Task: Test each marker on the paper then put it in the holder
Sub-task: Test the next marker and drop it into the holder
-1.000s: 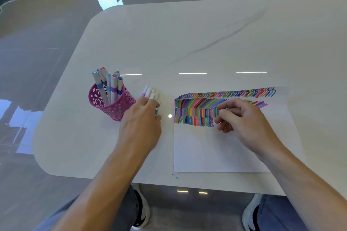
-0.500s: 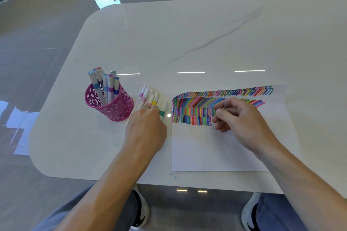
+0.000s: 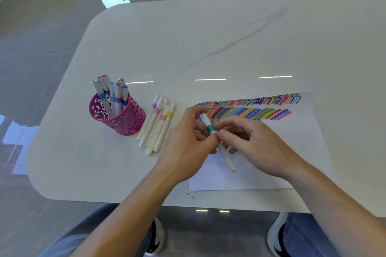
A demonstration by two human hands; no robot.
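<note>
Two hands are clamped on one green-banded marker (image 3: 209, 127), which is held tilted just above the paper (image 3: 240, 180). The upper end, by the green band, is pinched in the left hand (image 3: 186, 146); the barrel just below the band is pinched in the right hand (image 3: 258, 148), so the grip is closed on the marker from both sides. The lower end projects beneath the grip, toward the person. Whether the cap is seated cannot be told.

The marker is judged light, stiff and smooth, hence liable to slip or roll. It is best taken at mid-barrel, with the cap end pinched separately if the cap is to be pulled.

Just left of the grip, loose markers (image 3: 159, 125) lie side by side on the table (image 3: 208, 37). Farther left stands the pink holder (image 3: 123, 121), with other markers (image 3: 118, 98) upright in it.
</note>
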